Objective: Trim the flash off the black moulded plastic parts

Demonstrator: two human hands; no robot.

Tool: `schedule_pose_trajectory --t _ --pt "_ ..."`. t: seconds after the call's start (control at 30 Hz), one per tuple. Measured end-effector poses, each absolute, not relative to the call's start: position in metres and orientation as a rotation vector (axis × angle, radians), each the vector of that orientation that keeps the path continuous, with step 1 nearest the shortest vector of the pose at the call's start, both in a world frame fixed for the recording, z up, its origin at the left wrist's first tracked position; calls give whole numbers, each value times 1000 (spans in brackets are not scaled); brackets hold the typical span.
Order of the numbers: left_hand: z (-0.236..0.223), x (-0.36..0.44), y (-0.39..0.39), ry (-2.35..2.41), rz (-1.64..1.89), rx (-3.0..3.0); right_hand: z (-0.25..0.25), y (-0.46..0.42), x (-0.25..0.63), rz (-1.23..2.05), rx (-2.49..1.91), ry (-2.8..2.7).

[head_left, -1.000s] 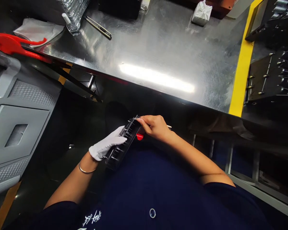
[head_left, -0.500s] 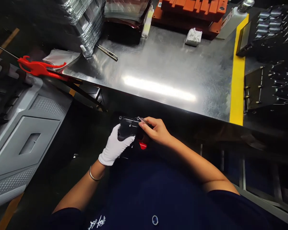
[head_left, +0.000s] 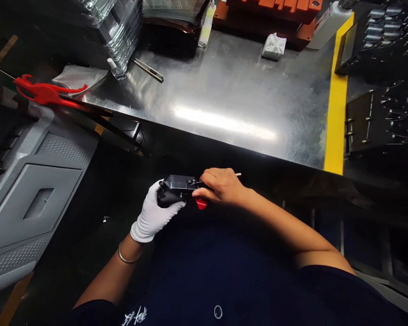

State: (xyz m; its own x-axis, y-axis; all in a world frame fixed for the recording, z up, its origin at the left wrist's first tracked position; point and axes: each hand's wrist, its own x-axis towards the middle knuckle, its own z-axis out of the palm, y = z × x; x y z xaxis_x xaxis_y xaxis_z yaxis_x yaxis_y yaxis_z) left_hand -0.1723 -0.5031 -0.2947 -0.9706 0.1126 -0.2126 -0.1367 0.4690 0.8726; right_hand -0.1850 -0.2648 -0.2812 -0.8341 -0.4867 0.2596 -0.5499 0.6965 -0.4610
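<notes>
My left hand (head_left: 151,215), in a white glove, is closed around a black molded part (head_left: 178,182), with its thumb along the near side. The part is held in front of my body, below the table's front edge, and its flat upper face shows. My bare right hand (head_left: 221,184) is closed on a slim tool (head_left: 238,174). The tool's pale end sticks out behind the knuckles, and a thin tip reaches toward the part's right end. Most of the tool is hidden by the fingers. Just below my right hand a small red piece (head_left: 201,203) shows; what it belongs to is unclear.
Beyond my hands lies a metal table (head_left: 231,86). On it are a utility knife (head_left: 147,69), a crumpled white bundle (head_left: 274,46), an orange fixture (head_left: 265,22) and stacked clear-wrapped parts (head_left: 122,40). A red air gun (head_left: 47,92) hangs at the left, above a grey crate (head_left: 34,203).
The black part has been tilted, so a flat face shows now. Both hands have shifted slightly; my right hand has turned over, and its tool's pale end now shows behind it.
</notes>
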Motion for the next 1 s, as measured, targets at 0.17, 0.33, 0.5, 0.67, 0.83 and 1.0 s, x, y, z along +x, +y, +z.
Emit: schedule_pose_trajectory --t 0.17,0.33,0.5,0.67,0.83,1.0 --pt "-296 -172 -500 2451 1470 -52 -282 -263 -184 872 896 -2704" --pt "-294 -178 -504 2335 1436 89 -282 -260 -183 878 941 -2673" --pt "-295 -184 -508 2237 1460 143 -283 -260 -183 890 951 -2642" --pt "-296 -184 -503 2076 1606 5 -281 -263 -179 1011 952 -2588" --pt "-301 -178 -509 2250 1696 47 -278 -260 -170 1269 632 -2658" --pt "-303 -179 -517 2348 1685 286 -280 -261 -163 1244 595 -2731"
